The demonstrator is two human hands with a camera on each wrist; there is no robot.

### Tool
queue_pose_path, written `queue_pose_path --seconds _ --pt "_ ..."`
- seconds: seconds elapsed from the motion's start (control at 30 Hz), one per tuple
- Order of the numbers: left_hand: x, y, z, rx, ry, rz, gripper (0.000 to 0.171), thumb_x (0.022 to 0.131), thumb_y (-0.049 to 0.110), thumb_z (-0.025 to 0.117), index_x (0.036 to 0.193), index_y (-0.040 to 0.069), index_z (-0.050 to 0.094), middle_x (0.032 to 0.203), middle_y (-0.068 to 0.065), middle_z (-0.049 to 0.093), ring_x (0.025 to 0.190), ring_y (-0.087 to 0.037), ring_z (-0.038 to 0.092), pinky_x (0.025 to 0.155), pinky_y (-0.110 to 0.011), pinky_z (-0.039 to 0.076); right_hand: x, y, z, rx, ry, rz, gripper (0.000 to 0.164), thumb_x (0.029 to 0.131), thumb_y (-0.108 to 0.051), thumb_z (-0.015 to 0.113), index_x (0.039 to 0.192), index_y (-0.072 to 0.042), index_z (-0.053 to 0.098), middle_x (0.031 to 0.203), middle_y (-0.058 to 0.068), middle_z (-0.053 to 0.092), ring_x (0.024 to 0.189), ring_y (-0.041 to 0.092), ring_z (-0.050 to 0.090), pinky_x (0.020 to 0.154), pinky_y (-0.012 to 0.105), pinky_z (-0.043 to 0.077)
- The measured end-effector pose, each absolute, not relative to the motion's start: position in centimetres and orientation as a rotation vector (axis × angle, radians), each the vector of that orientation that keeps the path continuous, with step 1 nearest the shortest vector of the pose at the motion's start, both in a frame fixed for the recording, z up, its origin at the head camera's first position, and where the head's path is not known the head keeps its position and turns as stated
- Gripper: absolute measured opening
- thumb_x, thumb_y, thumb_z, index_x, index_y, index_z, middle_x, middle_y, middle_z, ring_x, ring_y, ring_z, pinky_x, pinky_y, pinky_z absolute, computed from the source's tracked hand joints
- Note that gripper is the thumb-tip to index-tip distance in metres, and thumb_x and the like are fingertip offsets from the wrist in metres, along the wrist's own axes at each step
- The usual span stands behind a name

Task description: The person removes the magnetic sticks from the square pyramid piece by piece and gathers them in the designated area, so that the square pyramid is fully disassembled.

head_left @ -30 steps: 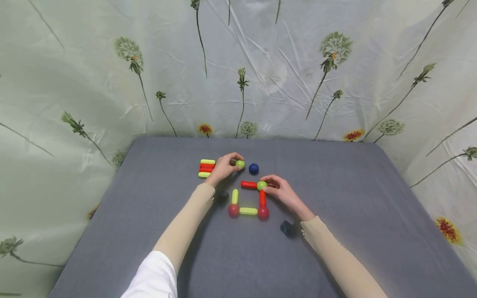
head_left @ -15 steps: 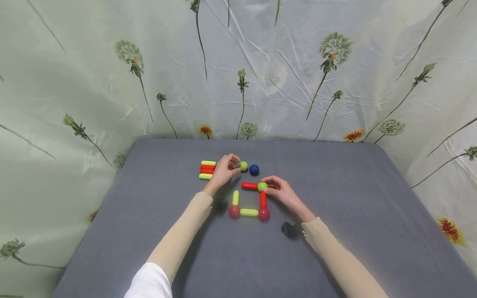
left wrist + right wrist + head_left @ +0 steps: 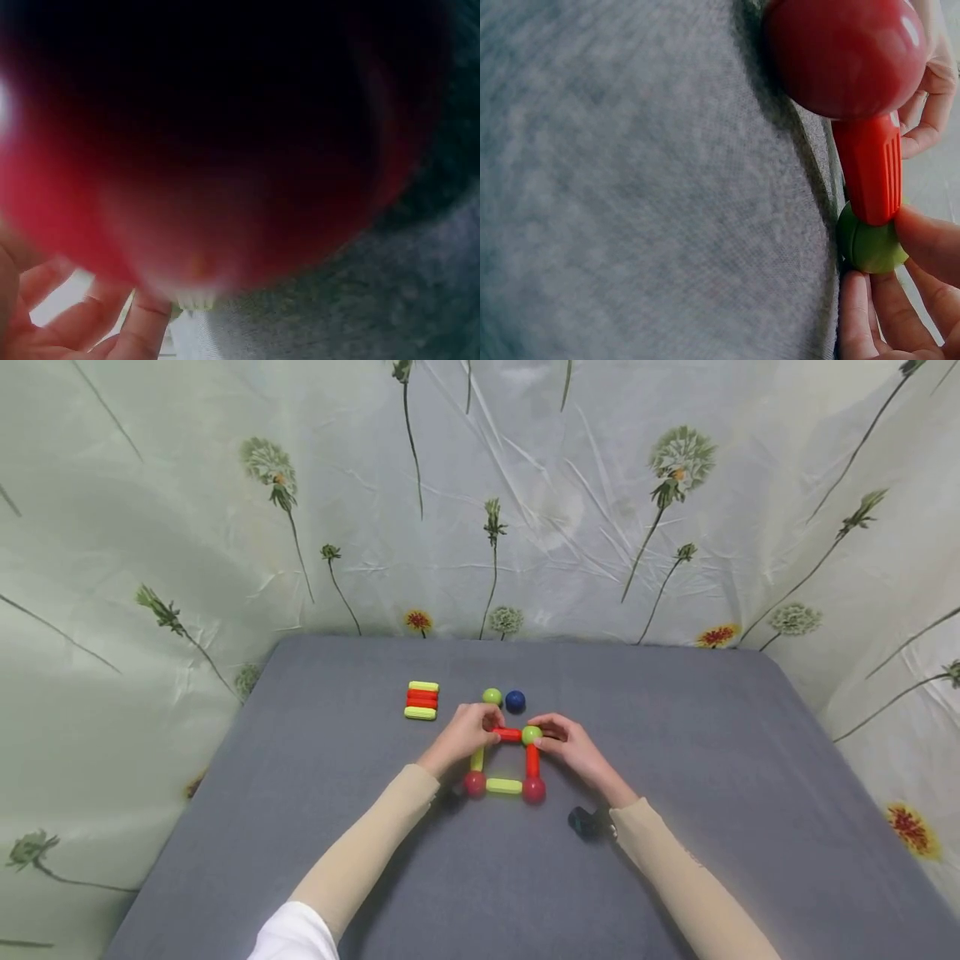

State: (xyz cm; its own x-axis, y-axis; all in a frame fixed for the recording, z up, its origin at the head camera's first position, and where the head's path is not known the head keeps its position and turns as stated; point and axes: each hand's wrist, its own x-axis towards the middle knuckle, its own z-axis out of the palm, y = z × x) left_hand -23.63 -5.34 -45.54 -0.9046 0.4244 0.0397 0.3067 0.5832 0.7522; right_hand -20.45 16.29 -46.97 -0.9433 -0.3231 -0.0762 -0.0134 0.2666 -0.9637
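Pinching green ball (image 3: 532,735) in right hand (image 3: 576,753), likely to stop wobbling; with left hand (image 3: 463,733) at red rod (image 3: 510,735), between both hands, perhaps for lining up; too hidden to tell if gripping.

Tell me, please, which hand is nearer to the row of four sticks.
Left. The left hand is right of the row of four sticks and nearer the person, not touching it; the right hand is farther right, holding a green ball.

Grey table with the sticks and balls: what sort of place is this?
Perhaps a makeshift indoor play corner: dandelion-print sheeting hangs behind and beside the grey table, where a stick-and-ball frame lies.
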Motion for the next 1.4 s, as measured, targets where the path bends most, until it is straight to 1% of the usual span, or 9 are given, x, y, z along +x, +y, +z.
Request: queue_pose_path --seconds 0.23,0.37,0.5,0.77,0.87,0.97,1.1,1.2,1.4 --pt "-23.3 -6.8 -45.0 0.574 2.76 1.195 0.01 0.081 -0.001 0.071 0.088 0.005 0.069 0.08 -0.002 0.065 0.074 -0.016 0.058 0.069 -0.028 0.049 -20.3 16.3 -47.2 -0.347 2.285 -1.734 0.035 0.094 -0.009 0.06 0.125 0.005 0.054 0.123 0.02 0.057 0.113 0.031 0.054 0.093 0.034 0.045" --pt "-23.2 -9.6 -44.7 0.568 2.742 1.3 0.012 0.081 -0.001 0.073 0.091 0.004 0.069 0.085 -0.005 0.067 0.078 -0.018 0.061 0.074 -0.032 0.051 -20.3 16.4 -47.3 -0.302 2.288 -1.734 0.033 0.093 -0.007 0.061 0.124 0.003 0.056 0.121 0.018 0.058 0.112 0.029 0.054 0.09 0.031 0.046" --pt "-23.0 -12.9 -44.9 0.456 2.83 1.294 0.013 0.079 -0.003 0.074 0.089 0.003 0.069 0.086 -0.007 0.068 0.08 -0.019 0.062 0.073 -0.035 0.051 -20.3 16.4 -47.1 -0.276 2.304 -1.714 0.031 0.093 -0.009 0.062 0.122 0.001 0.057 0.119 0.015 0.059 0.109 0.027 0.056 0.09 0.033 0.046" --pt "-23.0 -16.4 -45.4 0.366 2.998 1.082 0.012 0.079 -0.006 0.073 0.086 -0.001 0.065 0.086 -0.013 0.059 0.08 -0.028 0.056 0.073 -0.041 0.049 -20.3 16.3 -46.8 -0.263 2.32 -1.696 0.031 0.093 -0.009 0.062 0.122 0.001 0.057 0.12 0.016 0.059 0.11 0.028 0.056 0.094 0.04 0.045" --pt "-23.0 -16.3 -45.2 0.357 3.042 1.045 0.014 0.078 -0.006 0.072 0.086 0.001 0.062 0.087 -0.013 0.054 0.082 -0.029 0.056 0.073 -0.042 0.049 -20.3 16.3 -46.9 -0.281 2.314 -1.699 0.032 0.093 -0.009 0.062 0.123 0.002 0.057 0.12 0.017 0.059 0.11 0.028 0.056 0.094 0.039 0.045" --pt "-22.9 -15.5 -45.0 0.466 3.005 1.099 0.016 0.079 -0.005 0.07 0.09 0.002 0.06 0.092 -0.012 0.052 0.083 -0.028 0.055 0.074 -0.041 0.048 -20.3 16.3 -46.9 -0.278 2.306 -1.705 0.032 0.093 -0.009 0.062 0.123 0.002 0.057 0.12 0.016 0.059 0.11 0.028 0.056 0.093 0.038 0.045" --pt "-22.3 -13.1 -44.4 0.701 2.654 1.206 0.023 0.088 -0.002 0.06 0.111 0.002 0.062 0.108 -0.012 0.058 0.081 -0.022 0.058 0.072 -0.036 0.05 -20.3 16.3 -46.7 -0.253 2.314 -1.71 0.031 0.093 -0.007 0.062 0.122 0.001 0.057 0.119 0.016 0.059 0.11 0.028 0.055 0.094 0.038 0.045" --pt "-21.8 -11.6 -44.2 0.753 2.374 1.186 0.03 0.094 0.002 0.052 0.123 0.003 0.061 0.117 -0.01 0.06 0.082 -0.018 0.059 0.072 -0.031 0.051 -20.3 16.1 -46.7 -0.268 2.318 -1.706 0.032 0.093 -0.008 0.061 0.123 0.002 0.057 0.12 0.017 0.059 0.11 0.028 0.055 0.094 0.039 0.045" --pt "-21.8 -10.7 -44.5 0.763 2.31 1.255 0.023 0.087 -0.003 0.059 0.107 0.004 0.068 0.102 -0.004 0.063 0.082 -0.017 0.054 0.072 -0.03 0.048 -20.3 16.0 -46.7 -0.262 2.311 -1.706 0.032 0.093 -0.01 0.062 0.123 0.002 0.057 0.12 0.016 0.059 0.109 0.028 0.056 0.093 0.037 0.045"
